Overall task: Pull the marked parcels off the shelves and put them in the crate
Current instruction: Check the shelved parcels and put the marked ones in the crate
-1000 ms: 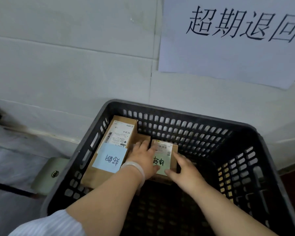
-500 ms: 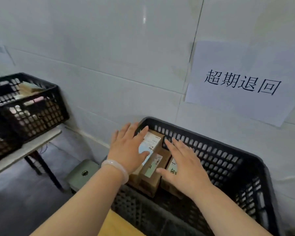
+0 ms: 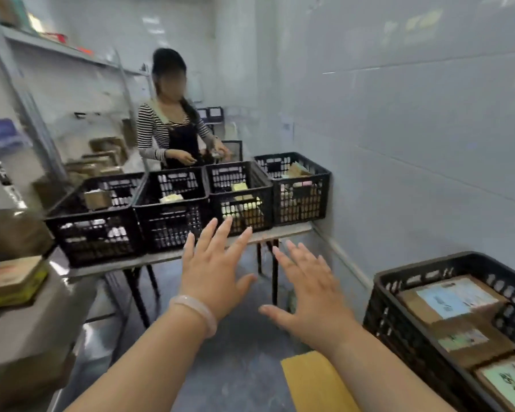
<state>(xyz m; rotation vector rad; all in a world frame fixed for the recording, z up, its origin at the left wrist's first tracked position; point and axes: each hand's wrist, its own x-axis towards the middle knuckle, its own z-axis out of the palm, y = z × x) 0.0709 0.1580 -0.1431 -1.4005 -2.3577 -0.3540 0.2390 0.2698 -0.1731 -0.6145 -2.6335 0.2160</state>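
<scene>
Since the earlier frame both hands have been withdrawn from the crate (image 3: 414, 331), and the view has been turned left toward the room. The left hand (image 3: 211, 269) and the right hand (image 3: 309, 295) are held out over the floor, palms down, fingers spread apart, with nothing gripped. A pale bangle (image 3: 195, 312) is worn on the left wrist.

The crate is seen at lower right, clear of the right hand and beside its forearm. Three parcels (image 3: 452, 298) are lying inside it, each marked with a coloured note. No parcel is touched by either hand.

Ahead, four black baskets (image 3: 173, 221) are set in a row on a table (image 3: 283, 231). A second person (image 3: 173, 135) is standing behind them. Shelves (image 3: 57, 50) with blurred cartons are seen at left.
</scene>
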